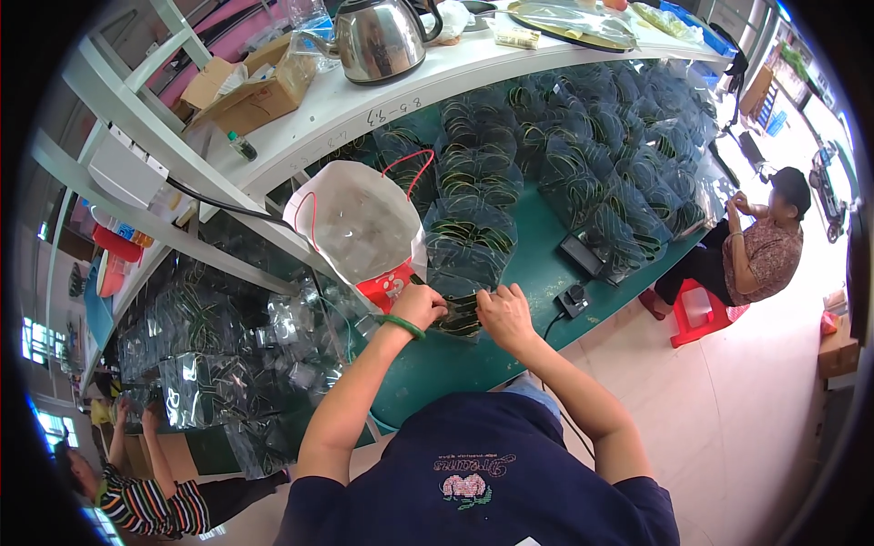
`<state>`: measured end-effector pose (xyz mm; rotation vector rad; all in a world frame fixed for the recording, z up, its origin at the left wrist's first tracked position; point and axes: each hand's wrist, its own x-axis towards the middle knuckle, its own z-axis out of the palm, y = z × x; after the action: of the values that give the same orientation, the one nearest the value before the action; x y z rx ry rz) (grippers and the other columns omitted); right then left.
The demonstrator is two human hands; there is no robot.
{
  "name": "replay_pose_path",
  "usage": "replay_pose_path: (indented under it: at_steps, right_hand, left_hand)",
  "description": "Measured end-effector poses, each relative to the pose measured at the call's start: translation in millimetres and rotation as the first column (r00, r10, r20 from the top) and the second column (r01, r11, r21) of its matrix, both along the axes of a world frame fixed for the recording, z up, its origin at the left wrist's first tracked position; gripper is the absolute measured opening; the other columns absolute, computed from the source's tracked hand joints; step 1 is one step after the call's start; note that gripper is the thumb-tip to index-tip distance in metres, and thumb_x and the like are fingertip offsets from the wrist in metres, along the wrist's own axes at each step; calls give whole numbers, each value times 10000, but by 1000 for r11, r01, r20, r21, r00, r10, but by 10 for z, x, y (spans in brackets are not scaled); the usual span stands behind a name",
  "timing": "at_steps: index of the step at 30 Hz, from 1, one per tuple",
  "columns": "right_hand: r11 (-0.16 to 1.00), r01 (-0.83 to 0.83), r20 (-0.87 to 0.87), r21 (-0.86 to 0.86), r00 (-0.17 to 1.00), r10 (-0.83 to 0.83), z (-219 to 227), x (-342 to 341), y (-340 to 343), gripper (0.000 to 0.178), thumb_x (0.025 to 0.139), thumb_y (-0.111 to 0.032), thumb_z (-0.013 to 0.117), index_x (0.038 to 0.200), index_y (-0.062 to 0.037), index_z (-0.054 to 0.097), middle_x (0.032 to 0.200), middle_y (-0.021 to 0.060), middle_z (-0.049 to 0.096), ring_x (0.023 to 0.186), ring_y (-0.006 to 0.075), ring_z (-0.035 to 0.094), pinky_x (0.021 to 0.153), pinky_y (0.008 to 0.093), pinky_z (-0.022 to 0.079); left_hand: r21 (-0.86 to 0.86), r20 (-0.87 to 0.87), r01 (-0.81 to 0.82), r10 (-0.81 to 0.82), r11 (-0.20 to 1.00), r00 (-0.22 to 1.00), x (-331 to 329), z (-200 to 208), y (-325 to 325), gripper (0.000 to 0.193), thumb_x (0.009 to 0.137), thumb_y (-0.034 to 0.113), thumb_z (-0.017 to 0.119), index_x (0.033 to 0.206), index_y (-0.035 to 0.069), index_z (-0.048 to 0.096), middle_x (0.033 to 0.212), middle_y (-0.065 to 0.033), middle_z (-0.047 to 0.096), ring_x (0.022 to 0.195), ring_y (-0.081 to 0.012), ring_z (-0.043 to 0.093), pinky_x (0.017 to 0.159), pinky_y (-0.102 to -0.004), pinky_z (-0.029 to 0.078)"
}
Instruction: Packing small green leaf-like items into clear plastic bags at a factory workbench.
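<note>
My left hand, with a green bangle at the wrist, and my right hand both grip a small clear bag of coiled dark cables lying on the green table. The fingers of both hands pinch the bag's near edges. Just behind my left hand stands a white and red plastic bag with red string handles, its mouth open.
Stacks of clear bags holding coiled cables cover the table behind and to the right; more lie at the left. A white shelf above carries a steel kettle and a cardboard box. One person sits at the right, another at lower left.
</note>
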<state>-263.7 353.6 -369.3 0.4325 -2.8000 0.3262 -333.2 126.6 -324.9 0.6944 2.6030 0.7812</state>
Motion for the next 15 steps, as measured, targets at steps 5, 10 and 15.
replay_pose_path:
  at_steps: [5, 10, 15]
  right_hand:
    - [1000, -10, -30, 9, 999, 10, 6, -5, 12, 219, 861, -226, 788, 936, -102, 624, 817, 61, 718, 874, 253, 665, 845, 406, 473]
    - [999, -31, -38, 16, 999, 32, 11, -12, 13, 214, 857, -223, 786, 935, -98, 631, 816, 60, 717, 869, 250, 662, 839, 407, 474]
    - [998, -56, -59, 9, 997, 57, -1, -17, 19, 206, 850, -215, 782, 928, -99, 631, 809, 56, 710, 858, 247, 656, 832, 405, 472]
  left_hand:
    - [2, -86, -90, 90, 996, 992, 77, -11, 25, 181, 830, 180, 837, 973, 70, 854, 874, -189, 778, 828, -381, 762, 814, -463, 602]
    - [-12, -83, -79, 77, 997, 994, 34, -142, 18, 159, 842, 191, 835, 962, 89, 859, 864, -192, 775, 843, -388, 761, 825, -473, 602]
    - [-111, 49, 112, -107, 988, 993, -43, -63, 88, 185, 858, 199, 835, 1011, 99, 860, 904, -193, 785, 873, -375, 769, 834, -460, 599]
